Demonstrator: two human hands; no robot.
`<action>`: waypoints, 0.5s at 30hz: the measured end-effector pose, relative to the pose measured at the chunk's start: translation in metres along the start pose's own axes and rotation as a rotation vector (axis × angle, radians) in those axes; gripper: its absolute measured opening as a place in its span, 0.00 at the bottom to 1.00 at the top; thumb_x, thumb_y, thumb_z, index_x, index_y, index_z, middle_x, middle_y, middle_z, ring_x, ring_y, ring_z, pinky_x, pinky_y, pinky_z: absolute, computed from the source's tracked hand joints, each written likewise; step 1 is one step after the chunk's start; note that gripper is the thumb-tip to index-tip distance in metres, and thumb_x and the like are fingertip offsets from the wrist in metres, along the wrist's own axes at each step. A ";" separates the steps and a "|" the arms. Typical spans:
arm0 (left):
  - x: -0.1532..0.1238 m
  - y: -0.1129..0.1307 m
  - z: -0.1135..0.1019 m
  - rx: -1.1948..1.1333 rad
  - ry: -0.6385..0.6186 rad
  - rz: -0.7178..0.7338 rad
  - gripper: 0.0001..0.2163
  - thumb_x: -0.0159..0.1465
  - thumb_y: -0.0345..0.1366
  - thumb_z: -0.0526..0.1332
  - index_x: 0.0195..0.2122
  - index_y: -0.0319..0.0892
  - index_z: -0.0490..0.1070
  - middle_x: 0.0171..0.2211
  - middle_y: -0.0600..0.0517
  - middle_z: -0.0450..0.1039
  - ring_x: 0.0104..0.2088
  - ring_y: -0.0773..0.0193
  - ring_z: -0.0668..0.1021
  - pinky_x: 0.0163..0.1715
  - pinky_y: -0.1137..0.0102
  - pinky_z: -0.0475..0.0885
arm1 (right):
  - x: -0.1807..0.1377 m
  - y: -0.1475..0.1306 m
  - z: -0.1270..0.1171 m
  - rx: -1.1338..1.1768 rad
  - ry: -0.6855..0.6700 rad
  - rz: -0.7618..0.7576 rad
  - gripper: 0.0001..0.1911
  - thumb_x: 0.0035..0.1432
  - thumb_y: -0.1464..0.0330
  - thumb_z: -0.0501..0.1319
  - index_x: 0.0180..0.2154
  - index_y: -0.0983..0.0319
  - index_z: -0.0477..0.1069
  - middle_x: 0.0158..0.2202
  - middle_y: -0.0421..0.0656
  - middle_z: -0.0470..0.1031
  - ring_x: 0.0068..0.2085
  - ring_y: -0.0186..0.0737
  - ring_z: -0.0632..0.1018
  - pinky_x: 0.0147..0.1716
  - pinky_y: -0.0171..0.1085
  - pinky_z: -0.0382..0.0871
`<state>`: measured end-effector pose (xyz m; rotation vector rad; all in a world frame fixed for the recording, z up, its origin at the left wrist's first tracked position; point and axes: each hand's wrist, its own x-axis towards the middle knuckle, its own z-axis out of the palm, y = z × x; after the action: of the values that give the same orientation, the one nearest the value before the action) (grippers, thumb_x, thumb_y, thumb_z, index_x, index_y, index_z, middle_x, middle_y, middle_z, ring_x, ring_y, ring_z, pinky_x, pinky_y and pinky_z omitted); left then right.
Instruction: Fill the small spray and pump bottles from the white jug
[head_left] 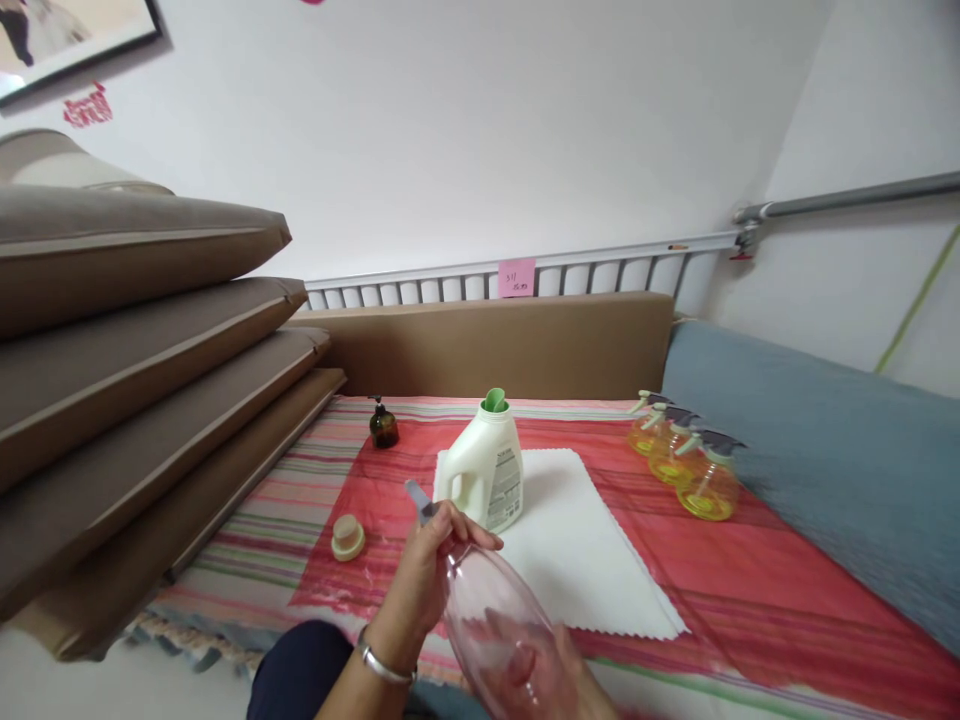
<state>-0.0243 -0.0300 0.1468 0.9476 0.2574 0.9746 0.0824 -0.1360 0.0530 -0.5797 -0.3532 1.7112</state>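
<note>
Holding a pinkish clear bottle (499,620) tilted at the near edge, its neck toward the far left – just nearer than the white jug (487,465).

Gripping the neck with the left hand (442,545), fingers and thumb closed just below the grey spout (420,499); steadying the lower body with the right hand (577,675), blurred and cut off by the near edge – cannot tell how far its fingers curl. Likely light, smooth and slippery, perhaps giving a little under a hard squeeze; best taken by the narrow neck, with a palm against the swelling body. Lying around: a white cloth (592,560) under the jug, a pale cap (348,538) to the left, yellow spray bottles (705,490) to the right.
</note>
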 end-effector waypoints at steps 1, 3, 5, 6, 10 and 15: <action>0.000 0.001 0.000 0.011 -0.007 -0.001 0.14 0.60 0.44 0.57 0.22 0.40 0.65 0.23 0.46 0.76 0.30 0.55 0.77 0.39 0.61 0.67 | -0.001 0.001 0.001 0.013 -0.003 0.038 0.35 0.43 0.41 0.58 0.43 0.60 0.73 0.31 0.43 0.78 0.38 0.46 0.80 0.37 0.40 0.72; 0.001 0.002 0.000 0.039 0.020 0.012 0.15 0.60 0.44 0.58 0.22 0.40 0.66 0.23 0.46 0.77 0.30 0.55 0.77 0.39 0.61 0.67 | -0.003 0.004 0.000 0.008 0.009 0.041 0.38 0.43 0.39 0.56 0.46 0.60 0.71 0.31 0.42 0.77 0.38 0.45 0.80 0.36 0.38 0.72; 0.001 0.003 -0.001 0.065 0.076 0.028 0.15 0.58 0.45 0.60 0.21 0.40 0.66 0.23 0.46 0.77 0.30 0.56 0.77 0.38 0.63 0.67 | -0.003 0.008 -0.004 -0.090 0.059 -0.056 0.41 0.41 0.43 0.62 0.54 0.54 0.63 0.40 0.44 0.76 0.39 0.44 0.79 0.31 0.36 0.72; 0.001 0.003 0.000 0.077 0.096 0.026 0.15 0.58 0.45 0.60 0.21 0.40 0.66 0.23 0.46 0.77 0.30 0.56 0.77 0.37 0.63 0.67 | -0.002 0.009 -0.007 -0.158 0.093 -0.120 0.45 0.39 0.45 0.65 0.57 0.51 0.57 0.46 0.46 0.74 0.39 0.45 0.78 0.28 0.36 0.71; 0.000 0.001 0.002 0.116 0.091 -0.005 0.16 0.55 0.46 0.62 0.20 0.39 0.66 0.23 0.45 0.77 0.28 0.58 0.77 0.33 0.67 0.67 | 0.006 0.012 -0.021 -0.262 0.157 -0.163 0.56 0.36 0.52 0.71 0.62 0.51 0.42 0.49 0.49 0.72 0.37 0.43 0.78 0.27 0.36 0.71; 0.001 -0.004 0.003 0.164 0.112 -0.028 0.18 0.54 0.48 0.63 0.19 0.38 0.67 0.21 0.44 0.76 0.26 0.58 0.76 0.32 0.67 0.66 | 0.018 0.012 -0.036 -0.223 0.071 -0.144 0.41 0.40 0.56 0.70 0.56 0.50 0.58 0.41 0.44 0.78 0.46 0.45 0.76 0.42 0.44 0.70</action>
<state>-0.0201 -0.0318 0.1459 1.0368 0.4493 0.9928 0.0895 -0.1238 0.0136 -0.7575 -0.5270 1.5198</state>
